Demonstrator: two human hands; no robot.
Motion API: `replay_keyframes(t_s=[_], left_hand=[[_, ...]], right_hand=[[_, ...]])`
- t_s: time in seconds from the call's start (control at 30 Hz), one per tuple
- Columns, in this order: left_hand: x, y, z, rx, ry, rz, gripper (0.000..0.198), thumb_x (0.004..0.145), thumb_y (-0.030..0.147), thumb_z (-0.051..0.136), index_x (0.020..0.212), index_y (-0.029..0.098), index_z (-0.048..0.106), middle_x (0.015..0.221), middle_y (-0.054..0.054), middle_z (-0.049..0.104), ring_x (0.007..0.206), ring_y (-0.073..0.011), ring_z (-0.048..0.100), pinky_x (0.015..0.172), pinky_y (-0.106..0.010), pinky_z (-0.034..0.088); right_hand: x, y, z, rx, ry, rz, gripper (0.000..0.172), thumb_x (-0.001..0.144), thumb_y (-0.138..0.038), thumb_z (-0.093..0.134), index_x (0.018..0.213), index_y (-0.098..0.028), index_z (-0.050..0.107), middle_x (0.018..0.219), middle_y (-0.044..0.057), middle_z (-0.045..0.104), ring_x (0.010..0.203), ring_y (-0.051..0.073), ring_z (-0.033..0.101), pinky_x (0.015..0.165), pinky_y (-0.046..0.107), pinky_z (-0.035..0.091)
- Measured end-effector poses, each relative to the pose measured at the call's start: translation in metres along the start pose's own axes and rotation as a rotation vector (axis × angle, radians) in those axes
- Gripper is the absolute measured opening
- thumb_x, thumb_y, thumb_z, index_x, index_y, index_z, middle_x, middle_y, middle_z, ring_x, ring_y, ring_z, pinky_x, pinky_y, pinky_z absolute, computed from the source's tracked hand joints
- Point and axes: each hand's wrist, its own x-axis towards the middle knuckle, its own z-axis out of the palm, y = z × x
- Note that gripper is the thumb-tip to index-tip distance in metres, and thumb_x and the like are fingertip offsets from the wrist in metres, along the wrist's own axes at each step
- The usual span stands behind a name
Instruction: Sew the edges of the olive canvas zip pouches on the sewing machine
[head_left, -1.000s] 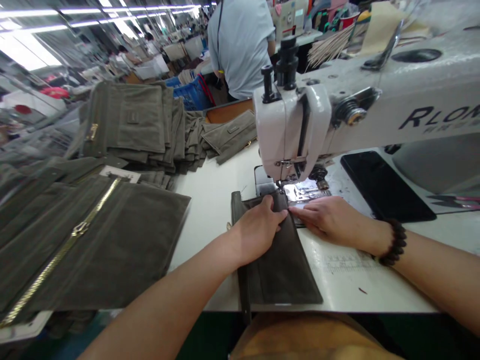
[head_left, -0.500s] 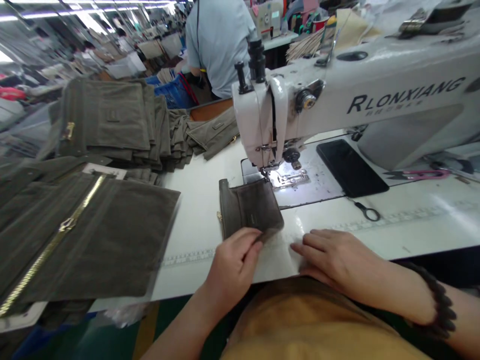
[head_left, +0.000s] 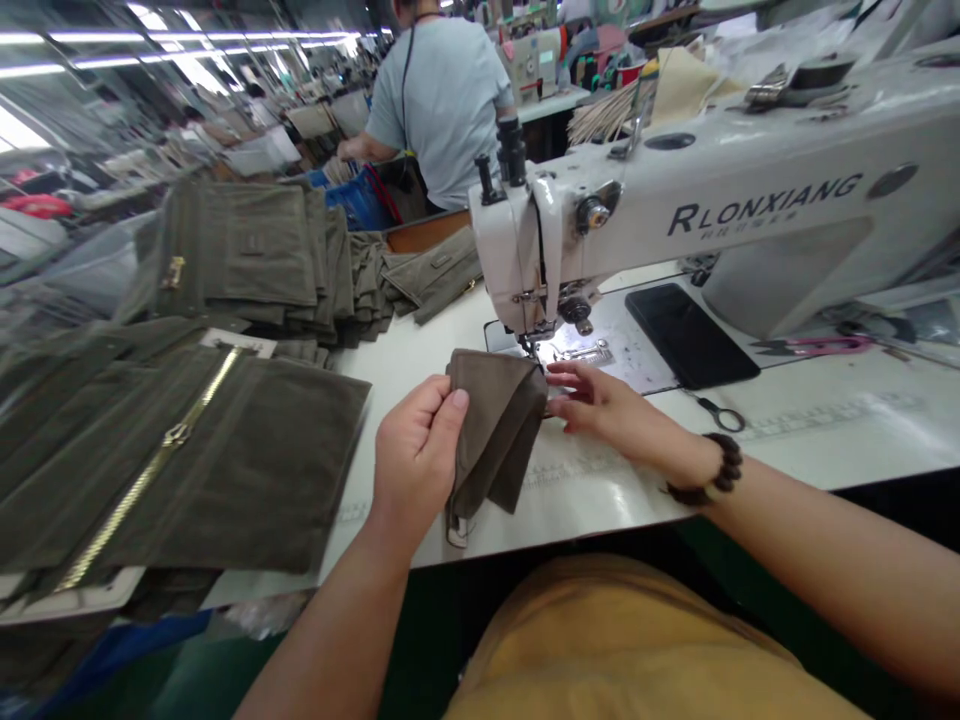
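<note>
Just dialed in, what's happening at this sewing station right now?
A person sits at a white sewing machine. The left hand grips a folded olive fabric piece, lifted off the table just in front of the needle. The right hand, open, touches the piece's right edge. Stacks of similar zippered panels lie to the left. Another person works behind the machine.
</note>
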Motion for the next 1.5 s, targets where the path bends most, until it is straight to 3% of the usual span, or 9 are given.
replay_keyframes(t_s=[0.07,0.17,0.23,0.3,0.4,0.53,0.73,1.23,1.5], left_hand=[[0.008,0.005,-0.001,0.011,-0.010,0.013,0.021,0.084,0.029,0.046,0.080,0.016,0.062,0.061,0.002,0.053,0.062,-0.0127,0.051,0.055,-0.020,0.038],[0.016,0.009,-0.003,0.037,-0.020,0.026,0.020,0.083,0.027,0.046,0.083,0.016,0.062,0.063,0.002,0.055,0.062,-0.0126,0.052,0.056,-0.020,0.038],[0.017,0.009,-0.005,0.057,-0.044,0.048,0.020,0.083,0.026,0.046,0.089,0.016,0.062,0.069,0.002,0.059,0.066,-0.0132,0.054,0.059,-0.021,0.040],[0.015,0.008,-0.007,0.060,-0.089,0.077,0.022,0.082,0.023,0.045,0.097,0.015,0.060,0.077,0.000,0.062,0.071,-0.0140,0.056,0.064,-0.022,0.043],[0.003,0.008,-0.005,0.117,-0.172,0.152,0.029,0.081,0.017,0.044,0.108,0.015,0.054,0.090,-0.003,0.064,0.077,-0.0148,0.059,0.070,-0.023,0.045],[-0.022,0.010,0.008,0.267,-0.278,0.363,0.031,0.080,0.010,0.040,0.108,0.014,0.054,0.095,-0.007,0.063,0.083,-0.0171,0.058,0.075,-0.029,0.047],[-0.046,0.004,0.033,0.214,-0.334,0.555,0.029,0.081,0.005,0.037,0.097,0.014,0.060,0.094,-0.009,0.060,0.084,-0.0175,0.054,0.073,-0.031,0.051],[-0.057,-0.010,0.040,0.030,-0.378,0.576,0.023,0.079,0.001,0.042,0.091,0.012,0.059,0.087,-0.008,0.061,0.080,-0.0160,0.052,0.071,-0.030,0.050],[-0.056,-0.012,0.038,0.003,-0.379,0.580,0.023,0.078,0.001,0.042,0.091,0.013,0.058,0.087,-0.008,0.061,0.078,-0.0156,0.052,0.069,-0.030,0.049]], right_hand=[[0.013,-0.007,-0.001,0.263,-0.061,0.141,0.031,0.075,-0.018,0.053,0.104,-0.018,0.044,0.095,0.005,0.057,0.066,0.009,0.054,0.053,0.021,0.044],[0.017,-0.009,0.001,0.304,-0.170,0.225,0.010,0.078,-0.024,0.050,0.077,-0.014,0.048,0.065,0.001,0.055,0.041,0.004,0.038,0.038,0.018,0.032],[0.009,-0.006,0.004,0.283,-0.276,0.264,0.025,0.078,-0.030,0.052,0.061,-0.014,0.046,0.049,-0.001,0.048,0.034,0.003,0.029,0.033,0.018,0.023],[-0.004,-0.001,0.007,0.200,-0.369,0.242,0.031,0.075,-0.035,0.056,0.056,-0.013,0.047,0.042,-0.003,0.044,0.033,0.003,0.029,0.032,0.018,0.020],[-0.028,0.008,0.010,0.080,-0.396,0.153,0.026,0.074,-0.036,0.059,0.066,-0.013,0.051,0.046,-0.004,0.048,0.038,0.005,0.041,0.038,0.017,0.031],[-0.054,0.017,0.012,0.289,-0.311,0.253,0.029,0.067,-0.034,0.064,0.083,-0.016,0.048,0.056,-0.006,0.053,0.053,0.010,0.057,0.051,0.021,0.045],[-0.069,0.023,0.013,0.369,-0.220,0.237,0.031,0.065,-0.028,0.065,0.086,-0.016,0.045,0.056,-0.007,0.053,0.053,0.008,0.056,0.053,0.020,0.045],[-0.071,0.017,0.011,0.349,-0.231,0.252,0.035,0.065,-0.021,0.059,0.095,-0.015,0.042,0.061,-0.005,0.057,0.056,0.009,0.058,0.058,0.023,0.046],[-0.069,0.019,0.008,0.392,-0.207,0.220,0.049,0.066,-0.020,0.058,0.106,-0.018,0.030,0.062,-0.007,0.055,0.057,0.011,0.058,0.058,0.025,0.048]])
